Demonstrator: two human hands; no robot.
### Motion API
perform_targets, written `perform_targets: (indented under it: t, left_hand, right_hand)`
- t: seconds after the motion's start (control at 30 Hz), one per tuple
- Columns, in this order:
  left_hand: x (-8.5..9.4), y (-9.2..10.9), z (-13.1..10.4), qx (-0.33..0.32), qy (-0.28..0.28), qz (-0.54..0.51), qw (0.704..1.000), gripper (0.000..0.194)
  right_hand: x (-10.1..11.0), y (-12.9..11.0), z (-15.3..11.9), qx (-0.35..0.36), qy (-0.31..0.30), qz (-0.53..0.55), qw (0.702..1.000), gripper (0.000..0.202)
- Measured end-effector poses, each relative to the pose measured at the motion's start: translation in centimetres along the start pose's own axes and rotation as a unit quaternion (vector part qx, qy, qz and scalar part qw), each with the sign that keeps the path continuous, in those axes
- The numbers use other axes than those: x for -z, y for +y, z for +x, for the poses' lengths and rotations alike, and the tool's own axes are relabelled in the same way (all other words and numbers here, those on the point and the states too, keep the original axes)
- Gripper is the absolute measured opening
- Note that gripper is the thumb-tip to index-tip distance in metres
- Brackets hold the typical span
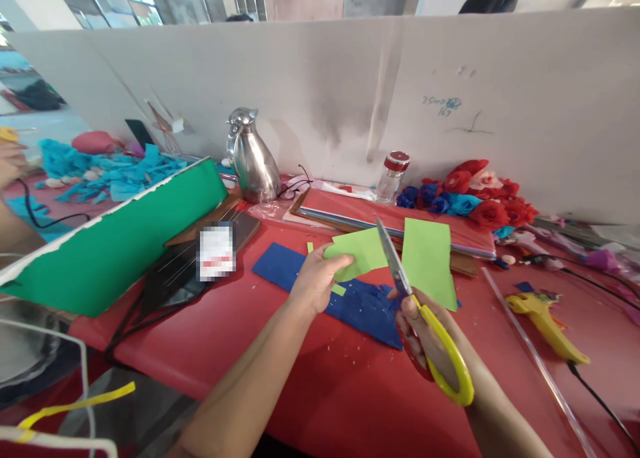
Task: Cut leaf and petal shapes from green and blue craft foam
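The left hand (317, 275) is pinching a light green sheet (369, 250) above the blue sheet (365, 318), its grip closing on one edge. Over the blue sheet's right end, the right hand (434, 345) is curling its grip around the scissors (393, 261). The green sheet is looking thin, matte and feather-light, probably creasing under pressure, so its edges are offering the safest hold. The scissors are seeming heavier and rigid, slim metal blades extending from a smooth, rounded yellow handle that is suiting a firm hold.
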State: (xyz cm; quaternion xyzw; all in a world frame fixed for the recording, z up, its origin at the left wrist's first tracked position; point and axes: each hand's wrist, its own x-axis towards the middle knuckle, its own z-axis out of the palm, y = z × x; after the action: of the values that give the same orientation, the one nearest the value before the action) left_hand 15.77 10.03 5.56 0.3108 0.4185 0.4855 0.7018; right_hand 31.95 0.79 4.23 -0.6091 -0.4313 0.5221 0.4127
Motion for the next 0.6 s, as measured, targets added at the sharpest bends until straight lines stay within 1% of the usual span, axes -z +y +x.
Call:
perform_targets:
  t: [0.03,0.07,0.13,0.2,0.23,0.27,0.33,0.43,0.5,0.53,0.6]
  left_hand:
    - [0.0,-0.1,-0.2,0.01,-0.022,0.033,0.999,0.021]
    - [-0.1,-0.1,-0.4,0.027,-0.06,0.075,0.995,0.021]
    - [-0.3,-0.5,-0.9,0.065,-0.156,0.154,0.974,0.02]
    - [-0.5,-0.9,-1.4,0.084,-0.236,0.186,0.95,0.022]
    - [-0.7,-1.1,-1.5,0.082,-0.253,0.186,0.946,0.025]
    - [-0.8,-1.3,-1.6,0.076,-0.255,0.18,0.947,0.029]
    - [-0.9,-1.6,-1.5,0.07,-0.23,0.159,0.958,0.035]
    - [-0.9,-1.8,-1.1,0.059,-0.166,0.118,0.977,0.037]
    - [-0.9,-2.1,-1.0,0.045,-0.14,0.099,0.984,0.035]
    - [-1.0,-2.3,-0.9,0.043,-0.14,0.101,0.984,0.033]
    - [-1.1,-2.8,-1.0,0.049,-0.153,0.12,0.98,0.026]
  right_hand:
    - [0.2,-0.1,0.1,0.007,0.013,0.001,1.0,0.054]
    - [0.5,-0.2,0.3,0.018,0.021,-0.009,1.0,0.051]
    - [0.9,-0.3,0.6,0.044,0.039,-0.04,0.997,0.047]
    - [1.1,-0.4,0.9,0.057,0.046,-0.038,0.997,0.044]
    - [1.1,-0.3,1.0,0.058,0.049,-0.022,0.997,0.045]
    - [1.0,-0.3,1.1,0.055,0.047,-0.004,0.997,0.048]
    - [0.8,0.0,1.1,0.048,0.042,0.029,0.998,0.054]
    - [0.6,0.4,1.3,0.054,0.044,0.048,0.996,0.049]
    - [0.6,0.6,1.5,0.064,0.045,0.056,0.995,0.047]
    - [0.6,0.6,1.6,0.067,0.053,0.062,0.994,0.047]
    - [0.5,0.6,1.8,0.072,0.086,0.082,0.99,0.052]
